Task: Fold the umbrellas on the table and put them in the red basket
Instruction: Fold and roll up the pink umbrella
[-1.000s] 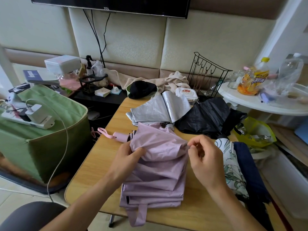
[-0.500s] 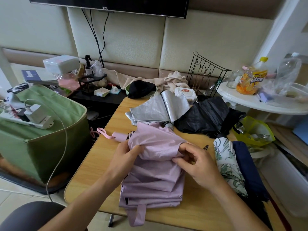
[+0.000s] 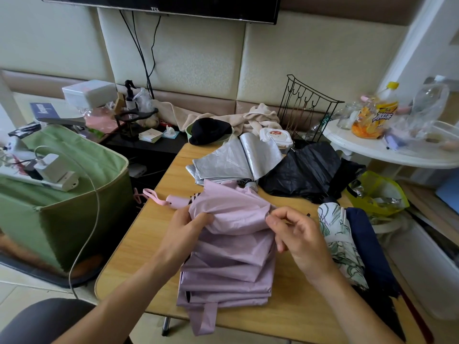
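Right now the lilac umbrella lies across the near half of the wooden table, its pink handle pointing left and its panels stacked in loose pleats toward the near edge, where a closing strap hangs over. The left hand grips a bunch of cloth near the handle end, thumb over the fold; the right hand pinches the edge of the top panel between thumb and curled fingers. That fabric looks thin, light and slick, so I'd judge the pleats will slide apart unless pinned flat, while the ribs inside stay stiff and give the bundle its line. Best holds seem the panel edges for pleating and the handle for carrying. A silver umbrella, a black one, a leaf-print one and a navy one wait further back and to the right. No red basket shows from where I stand
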